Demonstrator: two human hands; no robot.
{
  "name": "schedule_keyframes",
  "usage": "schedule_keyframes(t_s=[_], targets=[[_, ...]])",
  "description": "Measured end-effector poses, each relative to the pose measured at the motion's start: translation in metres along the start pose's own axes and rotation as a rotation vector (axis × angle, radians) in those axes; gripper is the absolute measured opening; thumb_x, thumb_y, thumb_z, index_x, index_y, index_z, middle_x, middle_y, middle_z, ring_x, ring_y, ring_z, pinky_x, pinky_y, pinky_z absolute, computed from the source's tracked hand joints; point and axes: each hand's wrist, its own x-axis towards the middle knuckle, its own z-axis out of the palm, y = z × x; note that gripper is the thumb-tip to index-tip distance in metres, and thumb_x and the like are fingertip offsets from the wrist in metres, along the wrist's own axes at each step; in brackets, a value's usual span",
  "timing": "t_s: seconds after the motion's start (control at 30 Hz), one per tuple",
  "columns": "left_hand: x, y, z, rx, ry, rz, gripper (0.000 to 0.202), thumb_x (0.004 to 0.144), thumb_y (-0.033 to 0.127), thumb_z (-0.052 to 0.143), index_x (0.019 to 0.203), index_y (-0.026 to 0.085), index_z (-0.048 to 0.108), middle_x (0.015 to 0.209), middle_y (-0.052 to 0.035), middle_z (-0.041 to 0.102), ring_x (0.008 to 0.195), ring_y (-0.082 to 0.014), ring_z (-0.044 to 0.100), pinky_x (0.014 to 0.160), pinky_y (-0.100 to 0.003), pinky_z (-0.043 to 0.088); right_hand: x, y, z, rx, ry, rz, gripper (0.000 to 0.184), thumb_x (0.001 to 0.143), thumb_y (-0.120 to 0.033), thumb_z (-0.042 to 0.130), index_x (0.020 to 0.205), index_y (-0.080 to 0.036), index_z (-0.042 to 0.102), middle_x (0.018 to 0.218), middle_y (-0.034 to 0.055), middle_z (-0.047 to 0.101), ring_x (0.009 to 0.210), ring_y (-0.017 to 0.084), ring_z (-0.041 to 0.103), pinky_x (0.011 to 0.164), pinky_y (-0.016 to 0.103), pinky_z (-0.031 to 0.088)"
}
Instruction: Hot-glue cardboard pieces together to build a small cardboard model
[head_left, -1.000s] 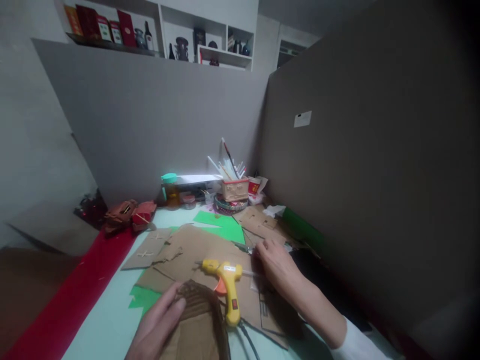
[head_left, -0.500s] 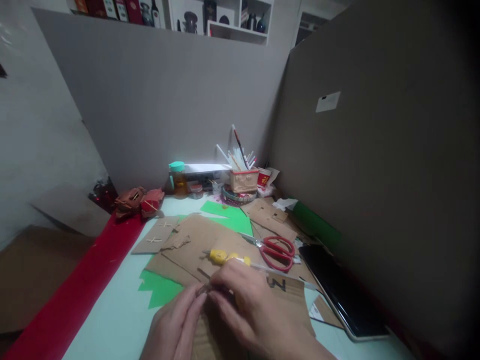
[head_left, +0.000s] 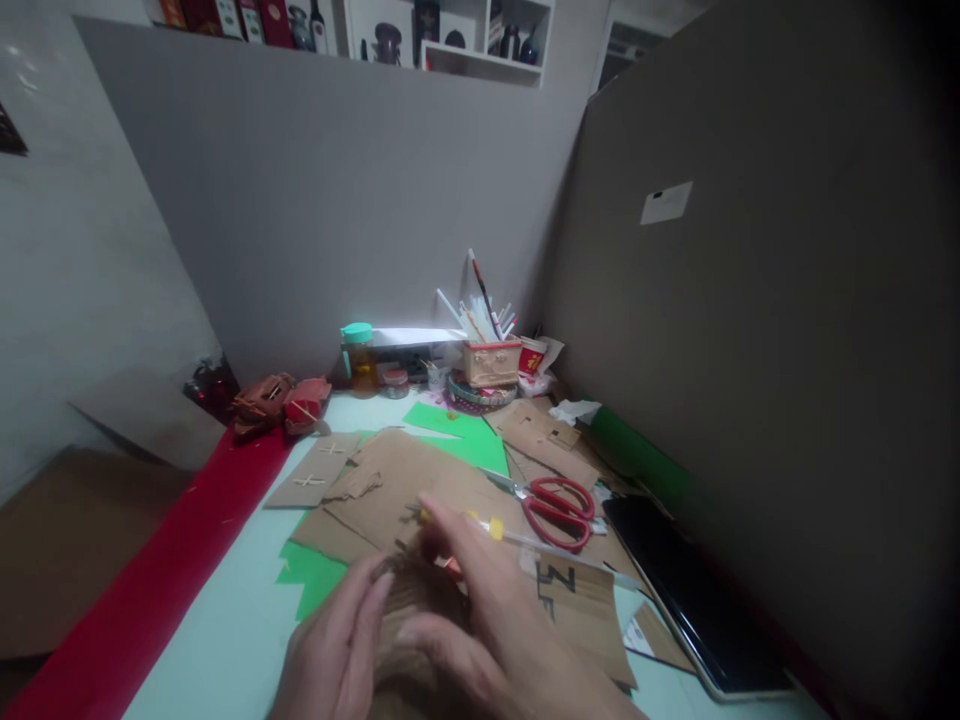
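Both my hands are at the bottom middle, over a small ribbed corrugated cardboard piece. My left hand presses its fingers, held together, against the piece's left side. My right hand grips it from the right, thumb on the front and index finger stretched over the top. Behind my right hand lies a yellow glue gun, mostly hidden, with its clear glue stick pointing right. Flat brown cardboard sheets lie under and beyond the hands.
Red-handled scissors lie right of the glue gun. A black tablet sits by the right partition. Green paper, a red strip along the left edge, a pen box and a jar at the back.
My right hand came from near the scissors to the cardboard piece, joining my left hand on it. It now covers most of the glue gun. The view tilted down slightly.
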Motion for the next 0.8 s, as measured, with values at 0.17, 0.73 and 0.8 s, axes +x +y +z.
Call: schedule_keyframes(t_s=[0.17, 0.73, 0.8], targets=[[0.015, -0.001, -0.012, -0.16, 0.082, -0.08, 0.043, 0.092, 0.059, 0.054, 0.124, 0.031, 0.051, 0.138, -0.0042, 0.058, 0.131, -0.0271, 0.052, 0.106, -0.035, 0.042, -0.005, -0.001, -0.013, 0.202, -0.076, 0.369, 0.083, 0.086, -0.049, 0.065, 0.157, -0.022, 0.03, 0.139, 0.0147, 0.055, 0.121, 0.031, 0.055, 0.108, 0.052, 0.04], [0.028, 0.019, -0.012, -0.738, 0.499, -0.053, 0.029, 0.07, 0.031, 0.08, 0.093, 0.027, 0.065, 0.101, 0.0003, 0.07, 0.118, -0.0286, 0.063, 0.1, -0.039, 0.056, -0.049, 0.018, 0.065, 0.615, 0.235, 0.25, 0.114, 0.059, -0.063, 0.089, 0.155, -0.027, 0.037, 0.138, 0.0173, 0.058, 0.082, 0.026, 0.072, 0.071, 0.039, 0.061], [0.022, 0.022, -0.007, -0.742, 0.46, -0.042, 0.031, 0.074, 0.036, 0.08, 0.101, 0.029, 0.065, 0.109, -0.0001, 0.071, 0.118, -0.0285, 0.064, 0.099, -0.038, 0.057, -0.045, 0.013, 0.076, 0.486, 0.324, 0.24, 0.09, 0.069, -0.061, 0.082, 0.145, -0.025, 0.05, 0.133, 0.0154, 0.063, 0.096, 0.031, 0.072, 0.081, 0.041, 0.061]])
